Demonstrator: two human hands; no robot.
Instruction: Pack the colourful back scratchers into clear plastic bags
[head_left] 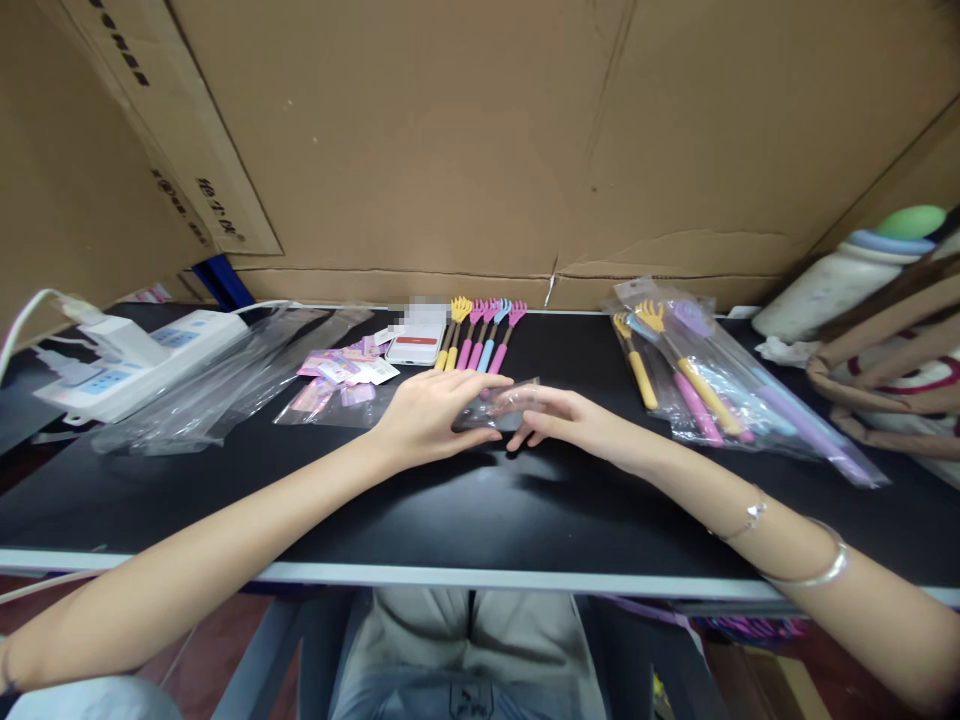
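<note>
A clear plastic bag (491,412) lies across the middle of the black table, its end between my two hands. My left hand (427,415) rests over it from the left, fingers and thumb closed about the plastic. From the right, my right hand (559,418) has its bent fingers at the bag's end, with some of the film in front of the fingertips. Just beyond my left hand, several back scratchers (484,335) with yellow, pink and blue handles lie in a row, claws toward the back. The left part of the bag runs beneath small printed cards (349,368).
A white phone-like device (418,335) lies beside the cards. Farther left are long empty plastic sleeves (247,365) and a white power strip (142,365). Bagged back scratchers (697,370) lie at right, near a white bottle (832,285) and a brown-handled bag (885,370). Cardboard (480,140) walls the back.
</note>
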